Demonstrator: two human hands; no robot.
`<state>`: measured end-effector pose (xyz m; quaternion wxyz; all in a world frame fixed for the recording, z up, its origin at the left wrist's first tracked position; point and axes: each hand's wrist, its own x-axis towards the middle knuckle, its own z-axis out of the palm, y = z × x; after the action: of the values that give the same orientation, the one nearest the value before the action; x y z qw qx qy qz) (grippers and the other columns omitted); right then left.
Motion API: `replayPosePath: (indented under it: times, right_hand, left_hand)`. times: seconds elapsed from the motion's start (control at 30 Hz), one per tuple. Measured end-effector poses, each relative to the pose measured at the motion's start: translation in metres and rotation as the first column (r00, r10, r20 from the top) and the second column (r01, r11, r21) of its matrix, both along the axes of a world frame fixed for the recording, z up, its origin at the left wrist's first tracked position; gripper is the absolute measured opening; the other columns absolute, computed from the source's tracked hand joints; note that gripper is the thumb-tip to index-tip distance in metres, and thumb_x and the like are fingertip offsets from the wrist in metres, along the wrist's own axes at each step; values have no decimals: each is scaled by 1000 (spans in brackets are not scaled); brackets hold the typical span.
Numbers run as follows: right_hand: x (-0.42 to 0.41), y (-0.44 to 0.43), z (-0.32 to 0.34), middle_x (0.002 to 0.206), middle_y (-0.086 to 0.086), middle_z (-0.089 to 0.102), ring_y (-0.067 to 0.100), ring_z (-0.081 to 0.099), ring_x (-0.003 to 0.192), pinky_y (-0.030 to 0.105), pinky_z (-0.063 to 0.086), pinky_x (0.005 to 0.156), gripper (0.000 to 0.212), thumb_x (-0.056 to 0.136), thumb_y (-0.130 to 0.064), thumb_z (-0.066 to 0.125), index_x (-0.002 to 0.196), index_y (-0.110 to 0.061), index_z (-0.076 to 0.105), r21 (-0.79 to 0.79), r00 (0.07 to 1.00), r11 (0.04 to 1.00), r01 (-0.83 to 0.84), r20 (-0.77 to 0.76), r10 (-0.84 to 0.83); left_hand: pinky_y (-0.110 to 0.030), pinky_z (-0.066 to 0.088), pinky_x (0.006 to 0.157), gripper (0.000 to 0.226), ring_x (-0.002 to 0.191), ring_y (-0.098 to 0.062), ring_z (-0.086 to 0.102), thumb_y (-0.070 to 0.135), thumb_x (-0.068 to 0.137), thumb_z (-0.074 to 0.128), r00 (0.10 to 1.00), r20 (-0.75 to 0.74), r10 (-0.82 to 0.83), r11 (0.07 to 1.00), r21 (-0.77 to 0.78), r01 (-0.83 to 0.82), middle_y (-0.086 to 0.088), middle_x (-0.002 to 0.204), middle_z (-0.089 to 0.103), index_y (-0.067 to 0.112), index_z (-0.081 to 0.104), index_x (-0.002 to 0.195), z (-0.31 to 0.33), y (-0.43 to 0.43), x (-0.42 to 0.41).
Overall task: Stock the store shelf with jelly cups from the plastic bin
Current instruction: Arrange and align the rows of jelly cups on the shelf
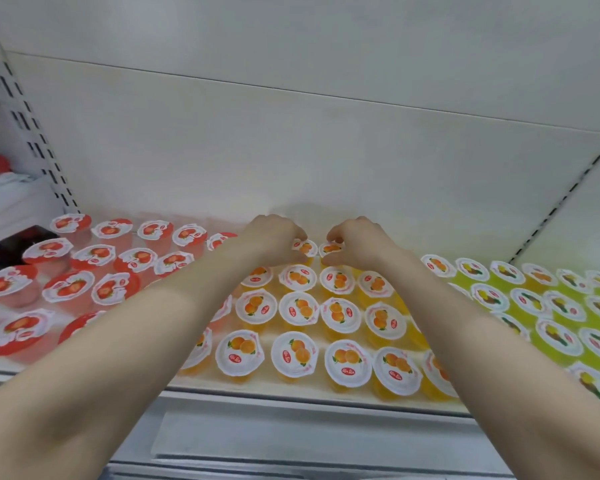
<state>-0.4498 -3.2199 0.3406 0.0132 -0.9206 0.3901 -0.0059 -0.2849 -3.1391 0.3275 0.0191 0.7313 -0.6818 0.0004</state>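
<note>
Both arms reach to the back of the white shelf (291, 388). My left hand (274, 239) curls its fingers round an orange jelly cup (305, 248) in the back row. My right hand (355, 242) grips a second orange jelly cup (330, 249) right beside it. Both cups stand upright, their lids partly covered by fingers. In front of them stand several rows of orange jelly cups (298, 308). The plastic bin is not in view.
Red strawberry jelly cups (68, 289) fill the shelf's left part, and yellow-green jelly cups (556, 336) fill the right. A slotted upright (35, 133) rises at the left, another slotted upright (565, 199) at the right. The back wall (326, 157) is bare.
</note>
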Motion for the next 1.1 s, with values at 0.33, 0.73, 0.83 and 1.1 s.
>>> replayPosePath:
  times: [0.33, 0.73, 0.83, 1.1]
  right_hand:
    - [0, 4, -2, 124, 2, 64, 24, 55, 112, 42, 50, 93, 53, 85, -51, 66, 128, -21, 62, 29, 998, 998, 50, 29, -51]
    - [-33, 46, 13, 102, -9, 66, 15, 58, 97, 38, 51, 89, 40, 78, -55, 72, 107, -28, 68, 156, 997, 986, 58, 39, -65]
    - [-31, 55, 10, 105, -7, 66, 16, 58, 99, 40, 52, 89, 44, 76, -55, 73, 110, -28, 67, 100, 998, 993, 64, 12, -66]
    - [-27, 59, 0, 110, -4, 67, 18, 56, 103, 41, 52, 90, 44, 80, -54, 70, 114, -26, 67, 58, 992, 993, 107, 64, -111]
  left_hand:
    - [-35, 47, 89, 50, 112, -24, 56, 51, 91, 56, 1000, -2, -14, 999, -32, 14, 0, 127, 63, 27, 56, 135, 0, 2, 8]
    - [-30, 47, 82, 46, 108, -15, 56, 59, 86, 58, 983, -72, -168, 985, -49, 165, 10, 116, 67, 31, 64, 122, 7, 42, -3]
    - [-31, 49, 82, 49, 107, -15, 56, 60, 85, 59, 985, -61, -161, 987, -34, 160, 8, 117, 67, 31, 63, 123, 4, 44, -11]
    - [-35, 51, 85, 47, 109, -19, 55, 56, 87, 56, 989, -22, -143, 989, -41, 142, 4, 120, 66, 30, 61, 126, 3, 46, -14]
